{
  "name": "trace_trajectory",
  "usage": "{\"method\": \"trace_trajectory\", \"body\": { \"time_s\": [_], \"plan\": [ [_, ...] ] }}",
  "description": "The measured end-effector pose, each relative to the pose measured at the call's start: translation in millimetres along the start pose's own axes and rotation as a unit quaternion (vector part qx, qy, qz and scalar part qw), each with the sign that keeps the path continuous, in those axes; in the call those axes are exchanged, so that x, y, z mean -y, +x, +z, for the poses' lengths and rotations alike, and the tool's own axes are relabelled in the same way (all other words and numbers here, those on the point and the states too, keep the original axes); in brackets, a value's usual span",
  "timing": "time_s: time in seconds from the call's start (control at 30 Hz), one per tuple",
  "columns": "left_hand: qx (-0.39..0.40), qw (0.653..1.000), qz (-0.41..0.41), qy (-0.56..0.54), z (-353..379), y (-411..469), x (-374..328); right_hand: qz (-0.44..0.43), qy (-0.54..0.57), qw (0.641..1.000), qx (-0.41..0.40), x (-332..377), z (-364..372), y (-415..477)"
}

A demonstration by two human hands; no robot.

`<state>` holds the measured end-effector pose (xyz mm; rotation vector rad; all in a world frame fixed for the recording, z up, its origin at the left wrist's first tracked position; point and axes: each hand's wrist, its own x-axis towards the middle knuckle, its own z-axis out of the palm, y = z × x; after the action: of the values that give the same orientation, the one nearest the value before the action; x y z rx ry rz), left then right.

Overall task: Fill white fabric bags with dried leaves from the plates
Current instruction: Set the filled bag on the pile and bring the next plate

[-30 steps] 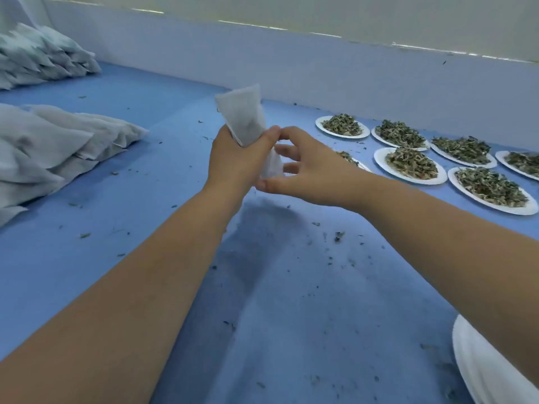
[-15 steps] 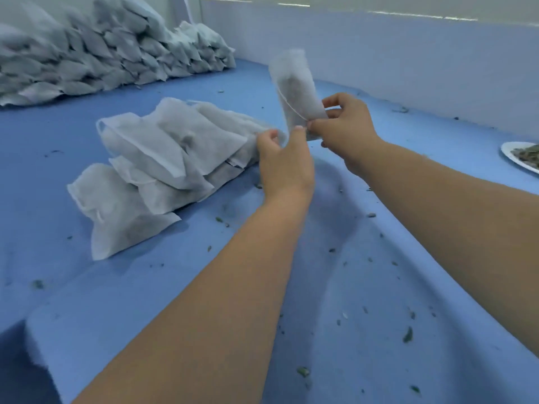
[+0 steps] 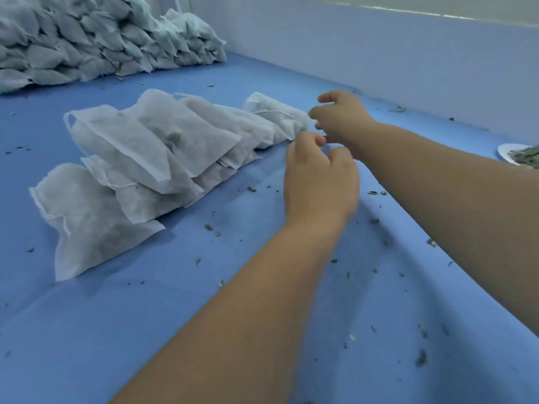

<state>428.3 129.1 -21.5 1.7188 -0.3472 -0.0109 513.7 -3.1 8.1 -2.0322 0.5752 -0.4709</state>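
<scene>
A filled white fabric bag [image 3: 272, 115] lies on the blue table cover, at the right end of a row of several filled bags [image 3: 151, 158]. My right hand [image 3: 341, 119] hovers just right of that bag, its fingers loosely curled and its fingertips at the bag's end; no grip on the bag shows. My left hand [image 3: 319, 176] is a little nearer to me, fingers loosely curled, with nothing visible in it. One white plate [image 3: 506, 151] with dried leaves [image 3: 525, 156] peeks in at the right edge.
A large stack of filled bags [image 3: 96, 42] lies at the back left against the pale wall [image 3: 379, 53]. Leaf crumbs are scattered over the blue table cover [image 3: 204, 301], which is creased near my right forearm.
My right hand has lowered the raised bag and laid it at the right end of the row. My left hand has drawn back from it. The view has swung left, away from the plates.
</scene>
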Motion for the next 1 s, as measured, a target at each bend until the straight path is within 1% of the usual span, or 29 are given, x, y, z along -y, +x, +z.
{"method": "trace_trajectory", "body": {
  "time_s": [0.07, 0.17, 0.23, 0.3, 0.33, 0.4, 0.47, 0.53, 0.6, 0.7, 0.77, 0.83, 0.93, 1.0],
  "plan": [
    [0.028, 0.999, 0.020, 0.036, 3, -4, 0, -0.016, -0.019, 1.000, -0.002, -10, -25, -22],
    [0.100, 0.990, 0.052, 0.090, 16, -20, -6, -0.045, -0.077, 0.996, -0.014, -34, -74, -68],
    [0.145, 0.978, 0.091, 0.115, 26, -39, -13, -0.066, -0.119, 0.990, -0.048, -50, -109, -105],
    [0.174, 0.970, 0.128, 0.110, 38, -61, -19, -0.088, -0.181, 0.975, -0.089, -66, -148, -142],
    [0.190, 0.967, 0.135, 0.100, 44, -71, -22, -0.090, -0.212, 0.967, -0.105, -73, -168, -159],
    [0.227, 0.962, 0.120, 0.089, 57, -88, -31, -0.066, -0.258, 0.957, -0.119, -89, -207, -187],
    [0.254, 0.955, 0.105, 0.114, 77, -98, -39, -0.035, -0.299, 0.945, -0.126, -104, -242, -206],
    [0.265, 0.951, 0.090, 0.132, 102, -105, -48, 0.004, -0.322, 0.936, -0.140, -119, -271, -218],
    [0.270, 0.951, 0.057, 0.140, 128, -109, -55, 0.053, -0.323, 0.935, -0.134, -131, -291, -227],
    [0.254, 0.954, 0.011, 0.159, 162, -108, -59, 0.098, -0.335, 0.929, -0.123, -147, -310, -236],
    [0.240, 0.955, 0.010, 0.175, 176, -106, -58, 0.107, -0.347, 0.924, -0.120, -154, -316, -239],
    [0.244, 0.950, 0.019, 0.193, 184, -106, -57, 0.124, -0.347, 0.924, -0.105, -158, -319, -240],
    [0.242, 0.948, 0.023, 0.206, 192, -103, -57, 0.146, -0.325, 0.931, -0.082, -159, -317, -237],
    [0.232, 0.950, 0.025, 0.206, 195, -102, -57, 0.147, -0.296, 0.940, -0.089, -157, -315, -236]
  ]
}}
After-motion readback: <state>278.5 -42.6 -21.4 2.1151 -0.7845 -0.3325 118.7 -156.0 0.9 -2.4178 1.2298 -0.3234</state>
